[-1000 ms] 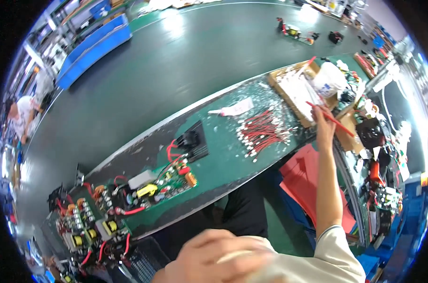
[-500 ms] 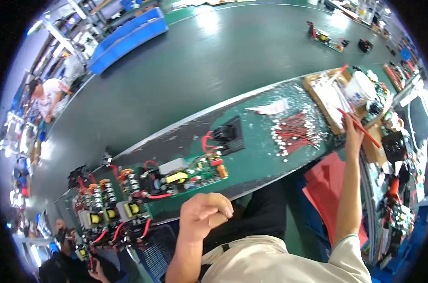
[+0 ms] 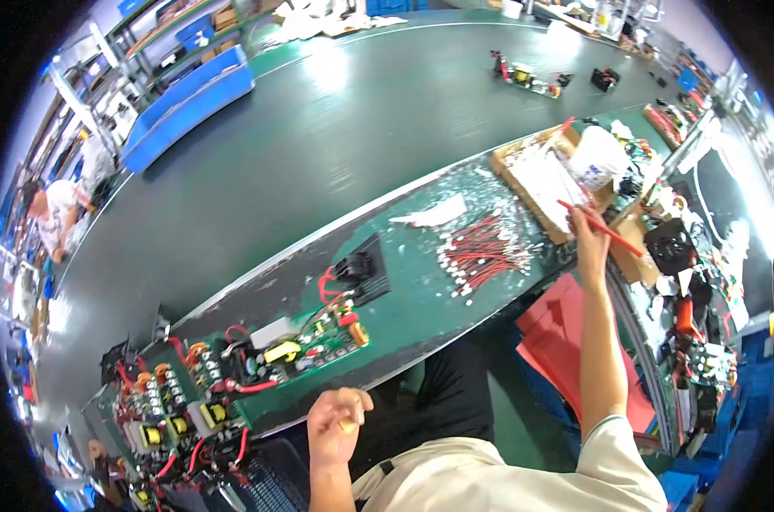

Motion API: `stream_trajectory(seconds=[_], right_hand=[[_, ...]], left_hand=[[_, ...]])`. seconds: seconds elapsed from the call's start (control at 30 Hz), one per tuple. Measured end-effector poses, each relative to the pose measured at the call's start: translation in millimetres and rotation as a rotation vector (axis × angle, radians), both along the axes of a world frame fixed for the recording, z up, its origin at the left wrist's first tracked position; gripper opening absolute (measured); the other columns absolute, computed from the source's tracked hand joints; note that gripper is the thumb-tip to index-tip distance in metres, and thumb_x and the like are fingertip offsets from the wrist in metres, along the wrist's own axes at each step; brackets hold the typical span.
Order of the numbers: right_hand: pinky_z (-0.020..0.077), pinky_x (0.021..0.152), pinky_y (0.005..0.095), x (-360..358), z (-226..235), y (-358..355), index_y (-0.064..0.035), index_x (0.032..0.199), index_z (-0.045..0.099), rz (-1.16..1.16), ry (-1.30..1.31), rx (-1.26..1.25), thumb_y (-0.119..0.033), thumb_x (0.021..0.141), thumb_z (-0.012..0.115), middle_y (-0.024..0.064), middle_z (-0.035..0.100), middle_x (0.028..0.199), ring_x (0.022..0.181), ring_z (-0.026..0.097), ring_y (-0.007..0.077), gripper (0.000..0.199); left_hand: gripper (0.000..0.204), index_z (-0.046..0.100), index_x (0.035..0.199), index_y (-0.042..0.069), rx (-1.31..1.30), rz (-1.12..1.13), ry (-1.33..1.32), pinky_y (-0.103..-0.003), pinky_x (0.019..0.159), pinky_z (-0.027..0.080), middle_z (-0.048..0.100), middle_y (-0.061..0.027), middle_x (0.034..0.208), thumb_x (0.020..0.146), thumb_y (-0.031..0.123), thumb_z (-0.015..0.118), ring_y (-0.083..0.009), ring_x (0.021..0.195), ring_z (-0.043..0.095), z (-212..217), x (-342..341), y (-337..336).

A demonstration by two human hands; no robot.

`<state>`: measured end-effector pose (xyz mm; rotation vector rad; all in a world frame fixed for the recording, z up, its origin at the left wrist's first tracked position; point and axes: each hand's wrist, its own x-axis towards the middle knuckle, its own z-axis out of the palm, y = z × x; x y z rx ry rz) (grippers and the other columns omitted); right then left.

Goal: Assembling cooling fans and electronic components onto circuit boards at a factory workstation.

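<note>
My right hand [image 3: 590, 235] grips a slim red stick [image 3: 617, 238] whose exact kind I cannot make out. Its far end reaches over a shallow cardboard tray [image 3: 517, 189] coated inside with white material. Near my body, over the front edge of the bench, my left hand [image 3: 336, 424] is loosely curled, with nothing visible in it. A yellowish patch shows on its thumb. Left of the tray lies a bundle of red wires [image 3: 486, 256] with white ends. A green circuit board [image 3: 325, 346] with a black part wired to it rests nearer the left hand.
Several more circuit boards [image 3: 178, 418] crowd the left end of the bench. A white nozzle-tipped bag [image 3: 434, 212] lies behind the wires. Beside the tray stands a white tub [image 3: 595, 160]. Red sheets [image 3: 566, 341] sit below the right arm. A co-worker [image 3: 56, 213] is at far left.
The whole view has shifted, so the bench appears farther left. My right hand still holds the red stick over the tray. My left hand's fingers have turned upward and loosened slightly.
</note>
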<state>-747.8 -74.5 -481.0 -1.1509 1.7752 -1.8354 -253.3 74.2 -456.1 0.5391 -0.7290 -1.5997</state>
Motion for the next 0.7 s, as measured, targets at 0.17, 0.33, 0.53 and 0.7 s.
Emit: stream_trajectory(seconds=[0.17, 0.33, 0.53, 0.7], right_hand=[[0.0528, 0.080, 0.0252, -1, 3, 5, 0.0013, 0.113, 0.065, -0.004, -0.031, 0.046, -0.019, 0.097, 0.064, 0.0068, 0.068, 0.098, 0.090, 0.067, 0.0140, 0.026], [0.0520, 0.077, 0.0255, -2, 5, 9, 0.0021, 0.113, 0.065, -0.021, -0.035, 0.037, -0.020, 0.096, 0.064, 0.0087, 0.068, 0.096, 0.086, 0.066, 0.0139, 0.028], [0.0513, 0.076, 0.0253, 5, 6, 5, 0.0012, 0.110, 0.066, -0.012, -0.037, -0.004, -0.019, 0.095, 0.065, 0.0073, 0.068, 0.092, 0.082, 0.064, 0.0125, 0.025], [0.0519, 0.080, 0.0251, 13, 4, 2, 0.0012, 0.114, 0.065, 0.014, -0.039, 0.032, -0.020, 0.096, 0.064, 0.0074, 0.067, 0.101, 0.090, 0.065, 0.0130, 0.028]], left_hand=[[0.024, 0.067, 0.097, -0.001, -0.102, -0.080, -0.399, -0.033, 0.070, 0.045, 0.056, -0.0050, 0.066, 0.075, -0.008, 0.056, -0.0215, 0.073, 0.056, 28, -6, -2], [0.015, 0.067, 0.087, -0.001, -0.559, -0.006, -0.750, -0.034, 0.070, 0.052, 0.069, -0.0106, 0.081, 0.076, -0.008, 0.058, -0.0299, 0.085, 0.067, 92, -24, -26], [0.016, 0.076, 0.087, 0.010, -1.051, -0.037, -0.990, -0.036, 0.063, 0.045, 0.070, 0.0003, 0.077, 0.074, 0.018, 0.076, -0.0277, 0.084, 0.070, 200, -22, -38], [0.020, 0.076, 0.088, 0.008, -1.120, -0.026, -0.946, -0.035, 0.060, 0.042, 0.069, 0.0002, 0.076, 0.071, 0.017, 0.080, -0.0274, 0.078, 0.069, 209, -13, -44]])
